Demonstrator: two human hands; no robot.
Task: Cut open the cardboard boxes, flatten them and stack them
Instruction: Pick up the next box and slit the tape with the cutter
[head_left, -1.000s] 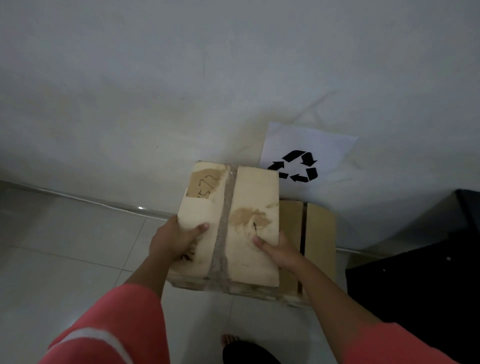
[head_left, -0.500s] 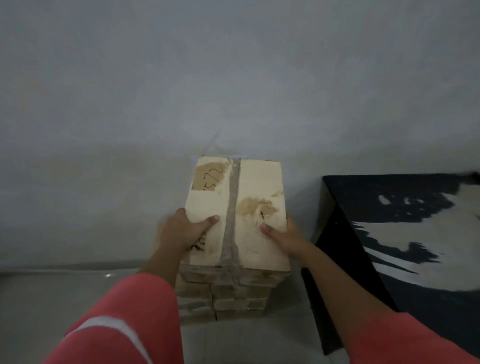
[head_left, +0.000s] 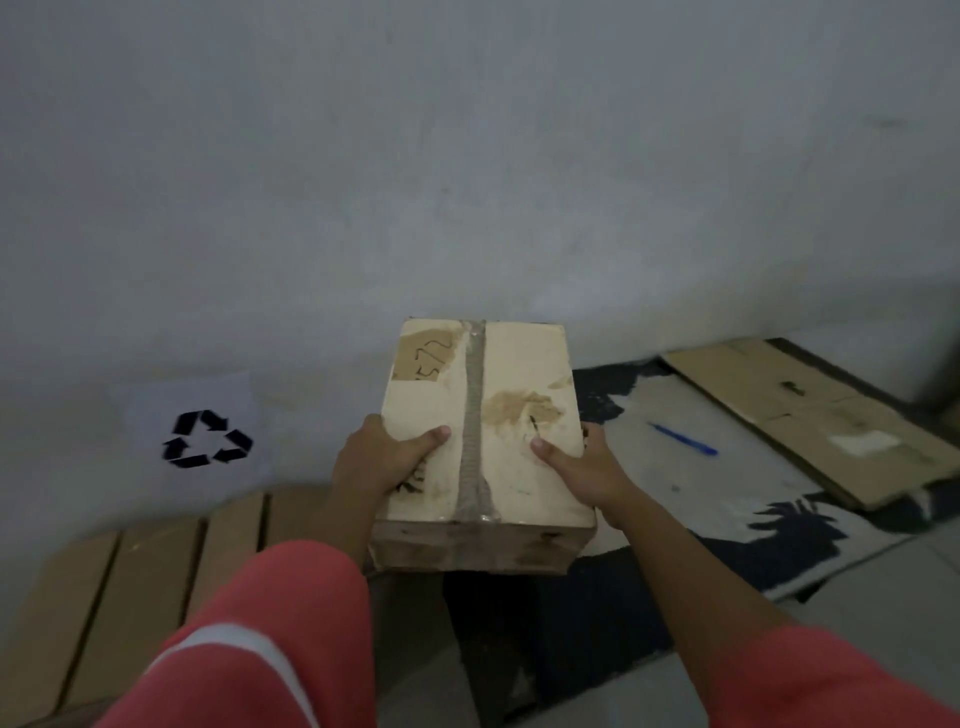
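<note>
Both hands (head_left: 488, 467) around taped box (head_left: 480, 415)

A single head-worn camera looks forward and down, close over the held box (head_left: 480, 415), facing the wall (head_left: 467, 156).

I read this as a plain indoor corner set aside for sorting cardboard, perhaps in a home or storeroom. I see a bare white wall (head_left: 467, 156) with a paper recycling sign (head_left: 205, 439) on it at the left, pale floor tiles (head_left: 883, 587) at near right, and flattened cardboard (head_left: 810, 415) on a black-and-white mat (head_left: 701, 493) at far right.
</note>
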